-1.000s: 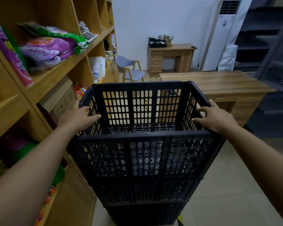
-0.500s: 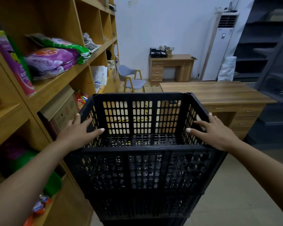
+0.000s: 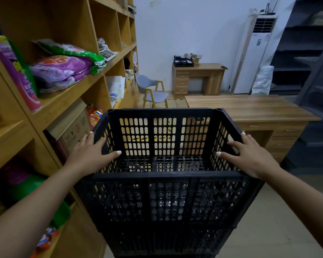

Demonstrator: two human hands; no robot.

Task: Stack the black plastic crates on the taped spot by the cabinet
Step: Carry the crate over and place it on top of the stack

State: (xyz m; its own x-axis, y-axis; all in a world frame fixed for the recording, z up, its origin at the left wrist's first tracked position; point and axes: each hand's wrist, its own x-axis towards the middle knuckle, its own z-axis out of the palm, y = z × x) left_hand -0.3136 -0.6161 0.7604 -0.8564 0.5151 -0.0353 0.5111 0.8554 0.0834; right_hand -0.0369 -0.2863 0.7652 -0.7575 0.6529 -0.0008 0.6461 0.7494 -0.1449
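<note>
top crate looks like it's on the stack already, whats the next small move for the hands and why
Probably lift both hands clear. The top crate appears to sit level on the crate below, and the left hand and right hand rest flat on its side rims with fingers extended, not curled around them.

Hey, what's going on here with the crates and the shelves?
A person is stacking black slotted plastic crates beside a tall wooden shelving cabinet. The left hand and right hand rest spread on the side rims of the empty top crate, thumbs inside, fingers not curled. It sits on at least one more black crate below. The floor under the stack is hidden.
</note>
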